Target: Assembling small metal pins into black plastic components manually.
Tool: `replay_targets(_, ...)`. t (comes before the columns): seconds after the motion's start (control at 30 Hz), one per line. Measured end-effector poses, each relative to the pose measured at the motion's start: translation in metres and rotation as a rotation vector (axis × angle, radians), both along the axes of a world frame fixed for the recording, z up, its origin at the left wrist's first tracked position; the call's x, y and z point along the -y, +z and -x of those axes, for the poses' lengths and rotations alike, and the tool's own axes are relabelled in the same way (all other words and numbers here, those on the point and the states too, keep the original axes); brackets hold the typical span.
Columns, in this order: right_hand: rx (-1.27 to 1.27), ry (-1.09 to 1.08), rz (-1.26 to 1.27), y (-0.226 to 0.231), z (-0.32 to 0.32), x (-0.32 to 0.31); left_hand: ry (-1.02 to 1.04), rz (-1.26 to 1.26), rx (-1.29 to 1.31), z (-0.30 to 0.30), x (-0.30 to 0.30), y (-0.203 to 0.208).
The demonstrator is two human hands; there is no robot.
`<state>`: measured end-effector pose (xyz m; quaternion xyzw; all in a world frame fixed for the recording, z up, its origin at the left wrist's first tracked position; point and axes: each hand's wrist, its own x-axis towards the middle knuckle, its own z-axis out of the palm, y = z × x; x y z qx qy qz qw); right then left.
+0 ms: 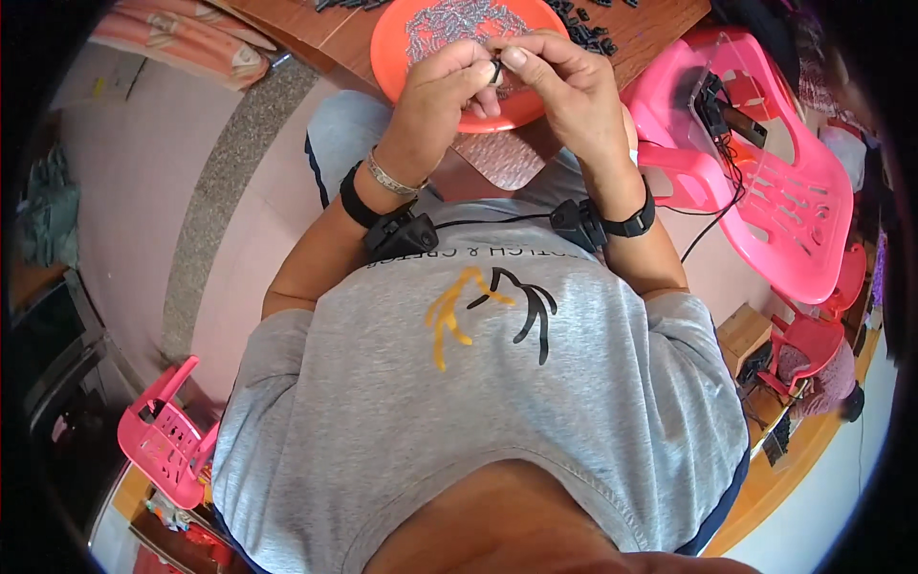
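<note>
Over a round orange-red plate (386,59), my hands meet with their fingertips close together. Thumb and fingers of my left hand (438,96) pinch a small black part (496,72), its exact kind too small to make out. My right hand (579,86) is closed beside it, thumb against forefinger at the same spot; whether it grips the black part or another tiny piece is hidden. Many small silvery metal pieces (454,19) lie heaped in the plate.
Small black parts (591,40) are scattered on the brown wooden table (650,27) around the plate. On my right stands a pink plastic chair (794,206) holding a black device with cables (712,105). Another pink chair (164,450) is at lower left.
</note>
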<state>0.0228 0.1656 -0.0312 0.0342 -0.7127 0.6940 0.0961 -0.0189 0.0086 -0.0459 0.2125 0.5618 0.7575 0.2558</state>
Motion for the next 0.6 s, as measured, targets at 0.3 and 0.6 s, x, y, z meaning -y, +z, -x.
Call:
replay_targets(0.3,-0.225,-0.1,-0.459,0.013,-0.005,0.012,-0.022,-0.148,0.15,0.0,0.001,0.008)
replay_targets(0.6,-0.376,-0.108,-0.532,0.007,0.0,0.008,-0.068,-0.152,0.179,0.003,0.006,0.01)
